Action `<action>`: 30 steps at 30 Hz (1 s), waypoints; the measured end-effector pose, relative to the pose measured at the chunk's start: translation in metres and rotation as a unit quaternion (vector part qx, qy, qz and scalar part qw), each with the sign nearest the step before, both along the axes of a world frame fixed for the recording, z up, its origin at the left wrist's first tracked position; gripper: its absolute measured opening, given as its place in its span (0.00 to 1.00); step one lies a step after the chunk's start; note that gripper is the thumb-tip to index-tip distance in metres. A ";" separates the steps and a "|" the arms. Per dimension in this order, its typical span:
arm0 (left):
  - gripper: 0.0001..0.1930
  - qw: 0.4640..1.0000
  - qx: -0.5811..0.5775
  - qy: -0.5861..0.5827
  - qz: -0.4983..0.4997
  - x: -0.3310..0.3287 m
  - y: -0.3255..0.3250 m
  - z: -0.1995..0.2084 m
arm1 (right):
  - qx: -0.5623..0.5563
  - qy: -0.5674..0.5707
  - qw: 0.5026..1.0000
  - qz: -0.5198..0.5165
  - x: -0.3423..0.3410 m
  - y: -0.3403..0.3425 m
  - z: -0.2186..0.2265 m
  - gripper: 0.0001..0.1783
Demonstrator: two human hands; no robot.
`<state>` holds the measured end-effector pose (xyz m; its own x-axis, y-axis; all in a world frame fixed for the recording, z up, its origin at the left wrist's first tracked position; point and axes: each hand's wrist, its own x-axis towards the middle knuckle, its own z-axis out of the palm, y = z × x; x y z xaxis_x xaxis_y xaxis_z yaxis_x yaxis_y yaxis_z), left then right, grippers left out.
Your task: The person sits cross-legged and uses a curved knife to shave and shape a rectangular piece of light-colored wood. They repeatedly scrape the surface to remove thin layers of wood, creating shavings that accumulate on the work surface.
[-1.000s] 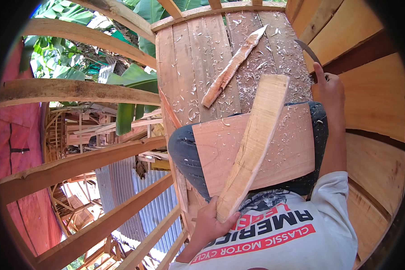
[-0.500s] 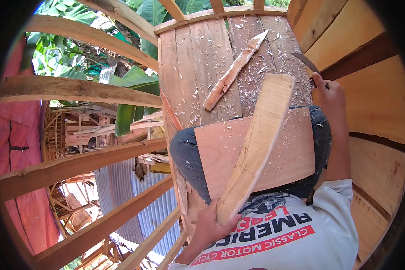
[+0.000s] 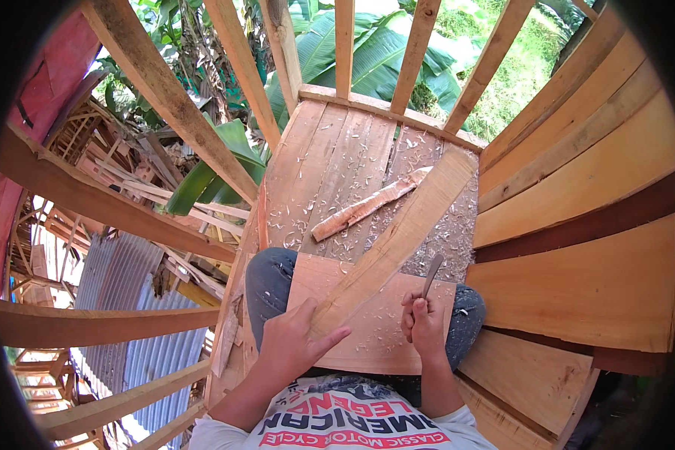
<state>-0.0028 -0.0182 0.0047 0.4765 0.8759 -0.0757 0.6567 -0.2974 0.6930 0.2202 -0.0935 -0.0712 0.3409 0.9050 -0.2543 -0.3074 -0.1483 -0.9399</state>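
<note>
Plank (image 3: 397, 240) slanting across the board (image 3: 397, 352) on your lap (image 3: 469, 316) | left hand (image 3: 287, 341): your fingers partly spread, holding its near end | right hand (image 3: 426, 324): your fingers curled tightly around a knife (image 3: 432, 276)

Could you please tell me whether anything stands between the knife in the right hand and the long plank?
Nothing visible does: the right hand holds the knife to the right of the plank, with an open gap between. The board on the lap lies beneath, not in the way.
</note>
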 end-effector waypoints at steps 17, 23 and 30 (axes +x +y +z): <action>0.22 0.854 -0.368 -0.210 -0.301 0.080 -0.018 -0.037 | 0.105 0.178 0.978 -0.018 0.025 -0.041 0.028 0.07; 0.18 0.739 -0.594 -0.203 -0.246 0.090 -0.023 -0.038 | 0.112 0.117 0.987 -0.009 0.039 -0.040 0.032 0.13; 0.17 0.828 -0.514 -0.143 -0.173 0.077 -0.011 -0.008 | 0.077 0.023 0.996 -0.025 0.046 -0.043 0.020 0.22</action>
<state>0.0741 -0.0293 -0.0037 0.8124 0.2260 -0.5375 0.4215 0.4093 0.8092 0.2658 -0.1363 -0.0510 0.3776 0.9167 -0.1309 -0.3542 0.0123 -0.9351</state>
